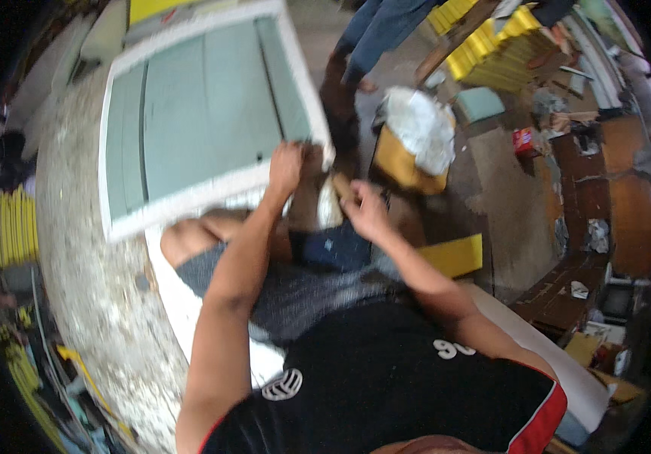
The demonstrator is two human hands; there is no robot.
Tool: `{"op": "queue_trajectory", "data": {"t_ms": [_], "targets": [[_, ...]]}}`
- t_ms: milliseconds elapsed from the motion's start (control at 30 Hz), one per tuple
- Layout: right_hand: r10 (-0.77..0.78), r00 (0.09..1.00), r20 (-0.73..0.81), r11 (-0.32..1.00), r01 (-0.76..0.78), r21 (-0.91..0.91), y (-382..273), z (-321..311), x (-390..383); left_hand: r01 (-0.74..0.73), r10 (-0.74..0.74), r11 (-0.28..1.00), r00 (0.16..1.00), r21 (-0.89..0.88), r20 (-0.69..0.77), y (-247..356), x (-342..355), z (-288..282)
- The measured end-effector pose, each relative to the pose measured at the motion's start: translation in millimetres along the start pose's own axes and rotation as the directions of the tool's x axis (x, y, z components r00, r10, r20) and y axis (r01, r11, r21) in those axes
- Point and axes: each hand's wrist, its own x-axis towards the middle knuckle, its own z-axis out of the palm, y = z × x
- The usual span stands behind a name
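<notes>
A pale green panel (204,98) with dark strips and a white border lies tilted in front of my legs. My left hand (287,168) is closed at the panel's near right corner, by the white edge (318,129); exactly what its fingers grip is hidden. My right hand (365,209), just right of that corner, grips a tan stick-like handle (344,187); its far end is blurred. My legs (189,238) in grey and dark shorts are folded beneath my arms.
Another person's legs (378,38) stand at the top. Crumpled white sheeting (416,121) lies on an orange-yellow piece (401,166). Stacked yellow pieces (484,57) are at upper right and more (7,234) at far left. A yellow board (450,261), red box (526,142) and brown boards (628,197) lie right.
</notes>
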Motion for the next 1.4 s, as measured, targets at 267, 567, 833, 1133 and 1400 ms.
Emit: {"op": "queue_trajectory", "data": {"t_ms": [267, 567, 833, 1133, 1400], "targets": [[-0.072, 0.997, 0.042, 0.989, 0.077, -0.126, -17.8, -3.3, 14.6, 0.043, -0.054, 0.986, 0.997, -0.162, -0.058, -29.9, 2.9, -22.1], [-0.103, 0.991, 0.082, 0.985, 0.113, -0.128, -20.2, 2.1, 33.5, 0.147, -0.119, 0.953, 0.986, -0.264, 0.121, -35.4, 6.8, -29.2], [0.135, 0.968, -0.213, 0.948, -0.064, 0.311, -3.1, 27.2, 44.6, 0.122, -0.094, 0.956, 0.989, -0.267, 0.116, -25.5, 5.2, -35.3], [0.076, 0.997, 0.017, 0.967, -0.078, 0.242, -6.1, 3.0, 31.3, 0.019, -0.016, 0.999, 0.996, -0.032, 0.084, -7.2, -1.5, -38.2], [-0.004, 0.977, 0.212, 0.975, -0.044, 0.219, -30.2, 4.4, 22.9, -0.007, -0.049, 0.988, 0.937, 0.157, 0.345, 44.3, -45.0, -54.3]]}}
